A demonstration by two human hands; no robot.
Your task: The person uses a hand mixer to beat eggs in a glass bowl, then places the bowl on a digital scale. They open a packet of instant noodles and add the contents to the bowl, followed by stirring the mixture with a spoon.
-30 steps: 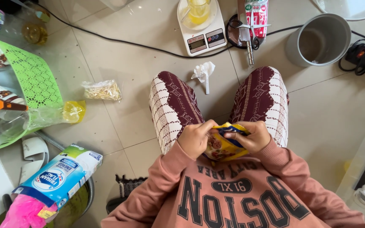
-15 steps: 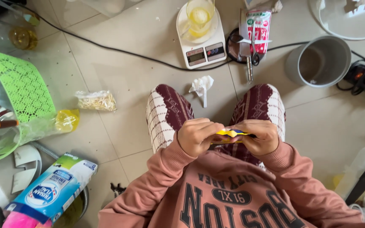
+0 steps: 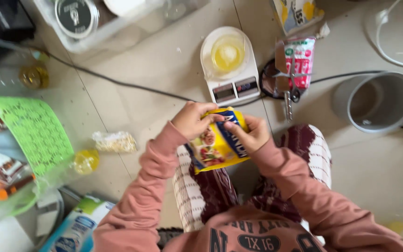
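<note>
I hold a yellow and blue food packet (image 3: 218, 142) upright over my knees. My left hand (image 3: 192, 119) pinches its top left corner and my right hand (image 3: 253, 132) pinches the top edge on the right. Both hands are stretched forward, just short of a white kitchen scale (image 3: 233, 86). On the scale stands a clear cup with yellow liquid (image 3: 228, 52). My patterned maroon and white trousers (image 3: 197, 196) show under the packet.
A grey pot (image 3: 378, 103) stands on the floor at the right. Scissors (image 3: 289, 91) lie across a pink and white sachet (image 3: 302, 58). A green basket (image 3: 33, 135), a small bag of pale bits (image 3: 114, 142), a yellow lump in plastic (image 3: 85, 161) and a black cable (image 3: 117, 83) lie left.
Both hands moved forward and up with the packet, from close to my chest to near the scale. The packet now stands upright, front showing. The view tilted forward.
</note>
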